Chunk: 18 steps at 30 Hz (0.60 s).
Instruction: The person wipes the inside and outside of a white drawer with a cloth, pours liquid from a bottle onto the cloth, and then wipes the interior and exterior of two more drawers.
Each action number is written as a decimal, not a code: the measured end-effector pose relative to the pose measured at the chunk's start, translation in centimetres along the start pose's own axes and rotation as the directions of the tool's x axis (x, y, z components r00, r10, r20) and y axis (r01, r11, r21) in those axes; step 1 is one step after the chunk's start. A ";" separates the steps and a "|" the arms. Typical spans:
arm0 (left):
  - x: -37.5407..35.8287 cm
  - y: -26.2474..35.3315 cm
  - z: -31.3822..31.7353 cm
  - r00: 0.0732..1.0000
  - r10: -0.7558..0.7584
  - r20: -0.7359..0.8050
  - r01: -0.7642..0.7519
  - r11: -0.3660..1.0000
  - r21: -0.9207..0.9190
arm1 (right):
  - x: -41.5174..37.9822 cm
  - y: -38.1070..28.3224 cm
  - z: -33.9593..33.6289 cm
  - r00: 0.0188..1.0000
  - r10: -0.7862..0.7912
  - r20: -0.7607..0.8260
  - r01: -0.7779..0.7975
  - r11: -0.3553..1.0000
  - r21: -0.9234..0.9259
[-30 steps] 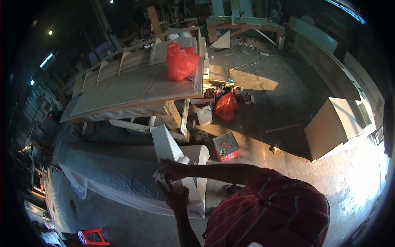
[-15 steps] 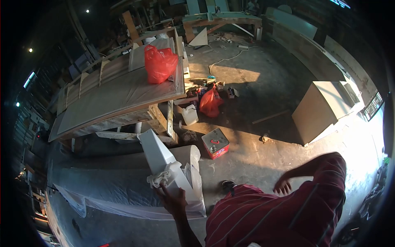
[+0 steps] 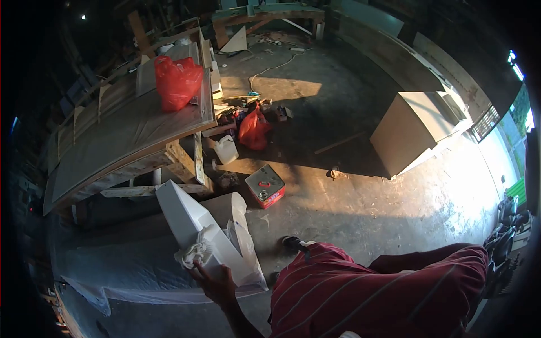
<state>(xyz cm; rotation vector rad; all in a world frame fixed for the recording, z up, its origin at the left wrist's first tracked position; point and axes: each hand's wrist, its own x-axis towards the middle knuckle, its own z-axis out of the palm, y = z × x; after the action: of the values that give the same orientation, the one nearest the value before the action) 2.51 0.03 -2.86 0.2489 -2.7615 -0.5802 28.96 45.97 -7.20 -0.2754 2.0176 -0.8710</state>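
My left hand (image 3: pixel 216 283) is at the lower end of a long white box-shaped piece (image 3: pixel 181 209). Its fingers are closed at the edge of a crumpled white cloth (image 3: pixel 195 251), which lies against the white piece. The thumb side rests near the white surface. The piece leans over a large plastic-wrapped roll or bundle (image 3: pixel 141 248) on the floor. My right forearm (image 3: pixel 397 262) is bent across my striped red shirt, and the right hand itself is hidden behind the shirt.
A red-sided tin (image 3: pixel 266 188) stands ahead on the concrete floor. Behind it are a white jug (image 3: pixel 226 150) and a red plastic bag (image 3: pixel 255 130). A wooden worktable (image 3: pixel 135 127) at left carries another red bag (image 3: pixel 178 84). A plywood cabinet (image 3: pixel 403 135) stands at right.
The view has swung right, so the scene sits further left. My right hand, visible before beside my body, has gone out of sight. My left hand stays by the cloth.
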 end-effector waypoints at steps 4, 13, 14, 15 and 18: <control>-0.1 0.1 -0.2 1.000 -0.013 0.003 0.013 0.999 0.051 | -1.1 -0.1 -0.8 0.992 0.120 0.038 -0.125 0.972 0.200; 0.1 0.7 -0.7 0.999 -0.022 -0.027 0.020 0.999 -0.042 | -2.7 3.6 -1.1 0.917 0.262 0.302 -0.396 0.703 0.591; 0.2 0.9 -0.6 0.999 -0.031 -0.022 0.030 0.998 -0.046 | -3.0 4.4 -0.9 0.896 0.266 0.356 -0.441 0.632 0.637; 0.3 0.9 -0.6 0.999 -0.034 -0.016 0.033 0.998 -0.057 | -3.2 5.2 -0.7 0.873 0.261 0.412 -0.485 0.553 0.678; 0.2 0.6 -0.5 0.999 -0.032 -0.025 0.031 0.999 -0.039 | -3.0 7.5 0.2 0.817 0.208 0.538 -0.574 0.385 0.723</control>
<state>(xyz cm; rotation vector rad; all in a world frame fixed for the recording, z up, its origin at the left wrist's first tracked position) 2.42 0.34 -2.17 0.2900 -2.7232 -0.6339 31.84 52.80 -10.35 0.6013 0.9775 -1.2813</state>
